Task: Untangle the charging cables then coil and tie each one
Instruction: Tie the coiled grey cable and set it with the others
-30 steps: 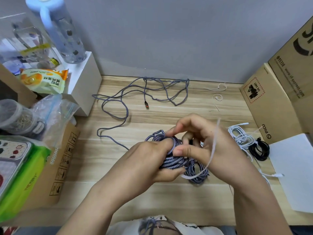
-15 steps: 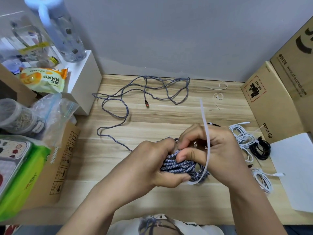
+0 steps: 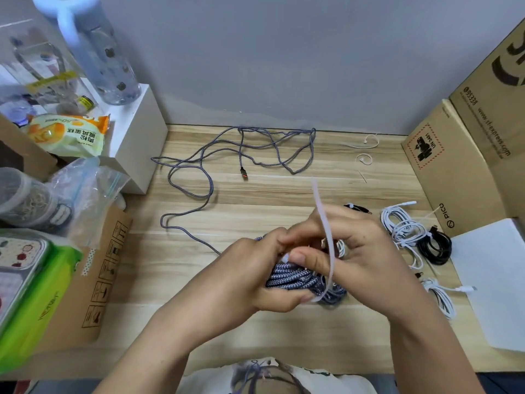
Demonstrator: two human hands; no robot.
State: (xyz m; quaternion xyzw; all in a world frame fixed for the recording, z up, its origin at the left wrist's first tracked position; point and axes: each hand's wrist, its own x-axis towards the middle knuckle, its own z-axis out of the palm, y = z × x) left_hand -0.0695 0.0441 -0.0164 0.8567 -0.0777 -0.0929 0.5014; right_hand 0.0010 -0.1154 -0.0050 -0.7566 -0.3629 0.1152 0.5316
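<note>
Gripping the coiled blue-and-white braided cable (image 3: 295,278) low over the wooden table (image 3: 199,322), our left hand (image 3: 250,274) curls its fingers and thumb around the bundle, as it did half a second ago. Our right hand (image 3: 355,251) pinches the white cable tie (image 3: 326,240) against the coil, thumb pressed near the tie's head; the strap loops under the bundle and its free tail stands up past our fingers, leaning left. A second ago that tail swept out to the right; now it is nearly upright and sits much as it did half a second back. The loose grey cable (image 3: 241,155) lies sprawled toward the wall, unchanged. Tied white coils (image 3: 403,228) and a black coil (image 3: 437,248) rest near the cardboard box (image 3: 449,172).
</note>
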